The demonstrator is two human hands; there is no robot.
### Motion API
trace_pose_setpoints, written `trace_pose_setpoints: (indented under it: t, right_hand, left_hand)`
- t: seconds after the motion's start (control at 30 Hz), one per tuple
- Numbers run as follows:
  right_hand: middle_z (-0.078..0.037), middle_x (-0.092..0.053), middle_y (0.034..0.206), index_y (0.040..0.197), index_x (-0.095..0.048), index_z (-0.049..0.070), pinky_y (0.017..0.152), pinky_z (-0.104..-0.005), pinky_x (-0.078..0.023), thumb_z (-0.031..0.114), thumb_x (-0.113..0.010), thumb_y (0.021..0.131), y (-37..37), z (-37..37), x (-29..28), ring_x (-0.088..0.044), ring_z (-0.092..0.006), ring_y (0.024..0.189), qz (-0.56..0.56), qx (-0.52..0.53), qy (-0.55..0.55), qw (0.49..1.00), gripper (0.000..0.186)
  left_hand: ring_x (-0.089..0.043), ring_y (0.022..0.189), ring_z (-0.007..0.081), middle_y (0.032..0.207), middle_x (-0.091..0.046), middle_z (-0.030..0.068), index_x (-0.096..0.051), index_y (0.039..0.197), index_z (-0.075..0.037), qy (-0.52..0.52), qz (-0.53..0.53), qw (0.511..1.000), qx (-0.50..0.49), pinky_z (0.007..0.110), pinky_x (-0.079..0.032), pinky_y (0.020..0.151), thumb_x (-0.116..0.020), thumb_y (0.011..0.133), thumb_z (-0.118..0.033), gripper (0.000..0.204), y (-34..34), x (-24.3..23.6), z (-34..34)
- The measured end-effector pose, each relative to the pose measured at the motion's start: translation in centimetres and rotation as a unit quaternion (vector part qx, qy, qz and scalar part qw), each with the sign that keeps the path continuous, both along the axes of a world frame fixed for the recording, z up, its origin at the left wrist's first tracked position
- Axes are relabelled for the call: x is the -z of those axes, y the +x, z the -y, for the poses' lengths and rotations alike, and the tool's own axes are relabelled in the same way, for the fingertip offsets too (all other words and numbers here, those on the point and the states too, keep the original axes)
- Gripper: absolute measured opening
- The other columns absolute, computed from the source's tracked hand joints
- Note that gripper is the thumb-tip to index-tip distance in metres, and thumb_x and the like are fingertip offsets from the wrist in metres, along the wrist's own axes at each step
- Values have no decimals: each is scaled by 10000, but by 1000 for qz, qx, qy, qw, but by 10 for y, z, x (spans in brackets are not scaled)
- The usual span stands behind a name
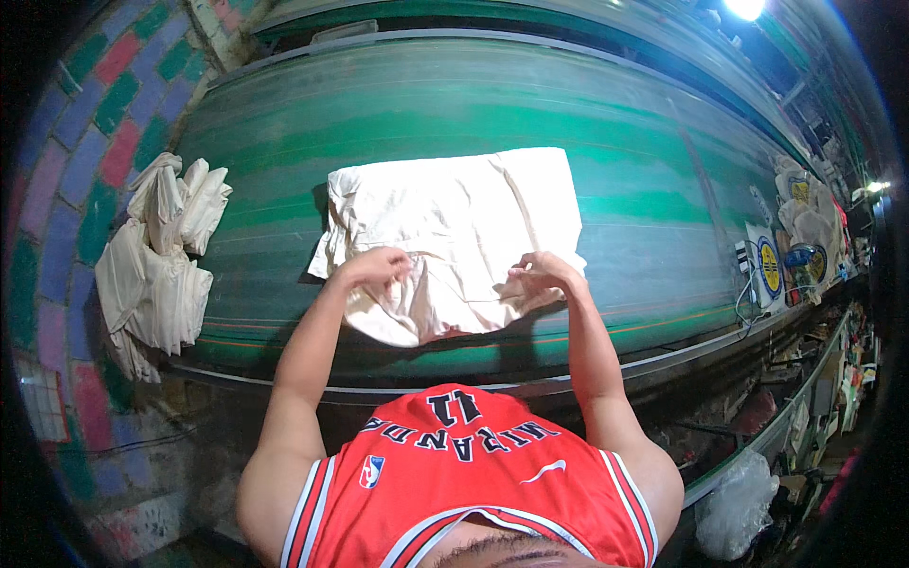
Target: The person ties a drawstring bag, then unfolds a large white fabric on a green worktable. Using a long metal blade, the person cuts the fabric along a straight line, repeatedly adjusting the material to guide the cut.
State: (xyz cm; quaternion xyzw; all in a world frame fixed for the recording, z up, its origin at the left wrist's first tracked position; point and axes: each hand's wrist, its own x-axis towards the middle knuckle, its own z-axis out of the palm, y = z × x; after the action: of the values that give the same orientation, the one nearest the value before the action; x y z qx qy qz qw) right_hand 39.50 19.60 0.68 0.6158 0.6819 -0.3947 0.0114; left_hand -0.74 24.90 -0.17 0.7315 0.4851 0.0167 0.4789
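A stack of cream-white cloth [454,204] lies on the green work table in front of me. Its far part is flat, with a few long creases. The near part is rumpled and bulges toward me in loose folds. On the left of this near part, my left hand [377,268] has its fingers bent and closed on the cloth, slightly blurred. Opposite it, my right hand [546,272] pinches the cloth near its right side. Some fingertips of both hands are hard to make out against the fabric.
The long green table [644,170] has a raised rail at its back. Bundled cream cloth [156,275] sits at its left end, beside a painted brick wall [95,123]. Printed bags [767,265] and a cable lie at the right end. A clear plastic bag [734,506] is lower right.
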Motion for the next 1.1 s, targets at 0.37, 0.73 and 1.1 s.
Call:
trace_pose_setpoints:
  t: [0.37,0.73,1.1]
  right_hand:
    - [-181,-573,1053,1180,-632,120,836,-448,-528,395,-849,703,-66,40,49,-619,-390,965,-174,-122,204,956,592]
    - [-201,-496,1256,1267,-526,52,803,-409,-526,268,-859,755,-95,55,23,-606,-328,991,-302,4,210,930,647]
    - [-44,-702,1054,1197,-652,-8,847,-279,-515,-103,-494,784,-47,51,-35,-634,-122,952,-506,186,223,812,453]
  left_hand:
    - [-548,1175,456,1234,-532,284,-505,1285,-10,232,-241,914,-229,491,-448,1016,-765,829,-353,627,-20,42,19]
    - [-620,905,211,971,-629,70,-615,1086,-7,172,268,887,-334,348,-497,790,-609,993,-174,192,40,-38,37]
    - [-359,1373,444,1467,-370,233,-452,1410,-1,498,232,834,-47,496,-294,1153,-763,713,-97,769,87,-46,91]
